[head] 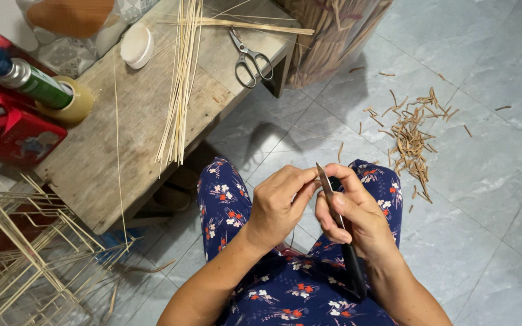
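knife [341, 232] gripped by right hand [357, 220], blade up-left | thin bamboo sliver [316, 179], barely visible, pinched by left hand [278, 205] fingers at blade tip, frame centre

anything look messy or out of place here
Yes: a scatter of short brown offcuts litters the tiled floor right of the knees, loose rather than gathered. On the wooden bench, a few thin bamboo sticks overhang its edge.

A worn wooden bench [122, 139] carries thin bamboo strips [179, 78], scissors [249, 60], a tape roll [74, 102], a spray can [28, 78] and a round white brush [137, 45] — the tiled floor [490, 181] holds scattered brown offcuts [412, 139].
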